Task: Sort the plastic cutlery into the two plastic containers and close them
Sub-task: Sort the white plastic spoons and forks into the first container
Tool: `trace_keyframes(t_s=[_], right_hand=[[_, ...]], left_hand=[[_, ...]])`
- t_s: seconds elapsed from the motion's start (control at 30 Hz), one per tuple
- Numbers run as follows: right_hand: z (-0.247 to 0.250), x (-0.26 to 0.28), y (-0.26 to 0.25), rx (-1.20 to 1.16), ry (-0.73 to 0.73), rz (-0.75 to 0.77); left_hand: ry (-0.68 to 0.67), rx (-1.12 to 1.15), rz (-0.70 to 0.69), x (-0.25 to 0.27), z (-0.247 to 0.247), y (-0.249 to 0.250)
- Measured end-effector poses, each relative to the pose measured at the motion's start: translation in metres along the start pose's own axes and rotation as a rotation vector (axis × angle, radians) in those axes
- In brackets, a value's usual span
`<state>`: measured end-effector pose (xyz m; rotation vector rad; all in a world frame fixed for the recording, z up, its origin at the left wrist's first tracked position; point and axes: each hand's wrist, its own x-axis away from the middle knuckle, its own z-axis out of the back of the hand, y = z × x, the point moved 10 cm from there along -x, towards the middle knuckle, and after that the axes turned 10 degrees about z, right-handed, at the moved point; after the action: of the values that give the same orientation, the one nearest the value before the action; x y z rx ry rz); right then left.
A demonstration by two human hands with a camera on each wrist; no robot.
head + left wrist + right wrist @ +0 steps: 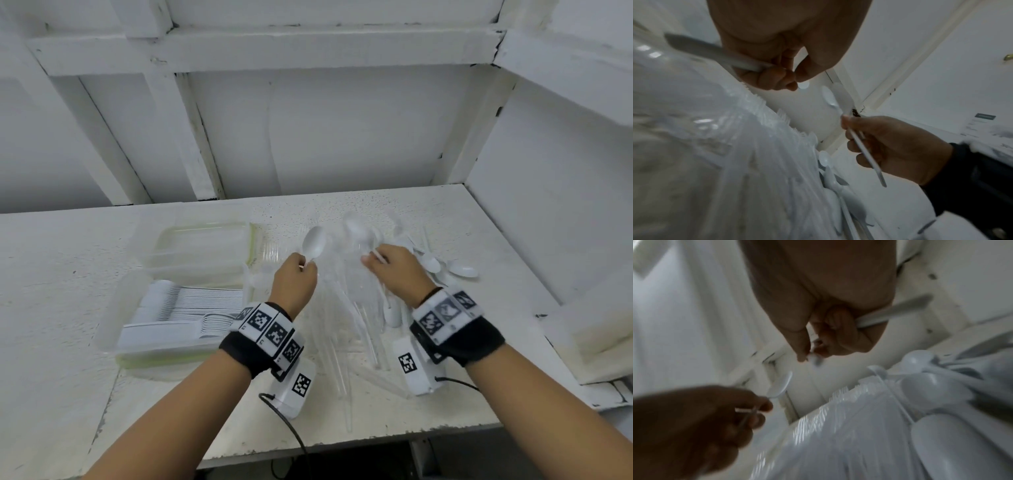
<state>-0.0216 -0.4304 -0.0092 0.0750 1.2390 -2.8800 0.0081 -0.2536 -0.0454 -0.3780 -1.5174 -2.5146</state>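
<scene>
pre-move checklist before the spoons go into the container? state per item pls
1. Left hand grips a white spoon by its handle: ok.
2. Right hand grips a second spoon by the handle: ok.
3. Near container lies open with spoons already stacked inside: ok.
4. Far container is open; contents: cannot tell.
5. Sorting finished: not ok, a pile of clear forks and loose white spoons remains on the table.
6. Lids located for closing: cannot tell.
</scene>
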Motion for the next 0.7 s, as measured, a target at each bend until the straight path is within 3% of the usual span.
trace_keyframes(t_s=[0.1,0.27,0.53,0.7], right_hand=[[0.037,0.017,0.029,-0.217,0.185,-0.124],[0.042,0.042,0.067,-0.484,0.268,-0.305],[0.035,0.056,0.09,-0.48,0.231,-0.397],[0.038,0.053,0.091,-0.32,0.239,-0.345]], left_hand=[[-0.046,-0.132,-0.057,-0.004,-0.033,0.028],[-0.151,-0.43,-0.123,-0.021,-0.1,0.067],[-0.268,-0.775,-0.201,-0.039,-0.145,0.067],[-0.233,-0.592,-0.165,-0.041,-0.127,0.075]])
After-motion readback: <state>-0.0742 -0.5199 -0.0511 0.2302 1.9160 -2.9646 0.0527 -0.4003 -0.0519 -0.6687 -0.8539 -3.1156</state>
